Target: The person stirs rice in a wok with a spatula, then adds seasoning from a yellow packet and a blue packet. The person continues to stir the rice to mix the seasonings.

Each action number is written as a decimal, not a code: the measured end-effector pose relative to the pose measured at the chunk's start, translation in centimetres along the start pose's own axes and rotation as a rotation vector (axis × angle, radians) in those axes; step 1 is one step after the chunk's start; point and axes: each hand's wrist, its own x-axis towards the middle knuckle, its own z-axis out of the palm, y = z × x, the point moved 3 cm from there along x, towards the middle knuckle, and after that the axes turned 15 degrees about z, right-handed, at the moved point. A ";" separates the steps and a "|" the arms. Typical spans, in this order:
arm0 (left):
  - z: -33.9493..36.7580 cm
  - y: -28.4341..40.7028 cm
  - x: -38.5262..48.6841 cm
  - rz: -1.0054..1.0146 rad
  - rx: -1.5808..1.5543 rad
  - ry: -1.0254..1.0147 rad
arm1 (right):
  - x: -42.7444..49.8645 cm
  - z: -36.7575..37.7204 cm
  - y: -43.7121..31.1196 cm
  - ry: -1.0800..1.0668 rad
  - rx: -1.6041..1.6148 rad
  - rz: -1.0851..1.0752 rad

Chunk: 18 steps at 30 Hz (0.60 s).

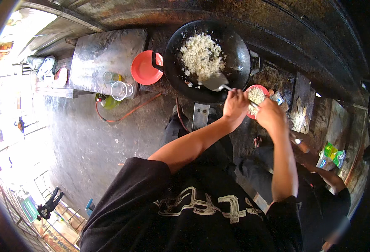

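Observation:
A large black wok (241, 56) holds a heap of cooked rice (202, 53), with loose grains around it. Both my hands grip one long metal spatula (215, 82), whose broad blade lies in the wok at the near edge of the rice. My left hand (236, 105) closes around the shaft by the wok's near rim. Farther right, my right hand (270, 113) holds the handle end. Partly hidden beneath my hands is a red bowl (263, 88) that also holds rice. Left of the wok, close to its handle, sits an empty red bowl (145, 67).
A metal-topped table (106, 53) at left bears clear plastic containers (120, 90). Below it stands a green gas cylinder (110, 102) with an orange hose (137, 108). Another person in black (317, 195) is close on my right. Green packets (333, 154) lie on a wooden surface.

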 end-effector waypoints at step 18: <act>-1.5 -2.4 8.8 0.143 -0.067 0.018 | 1.5 -4.0 -0.1 0.525 -0.085 0.005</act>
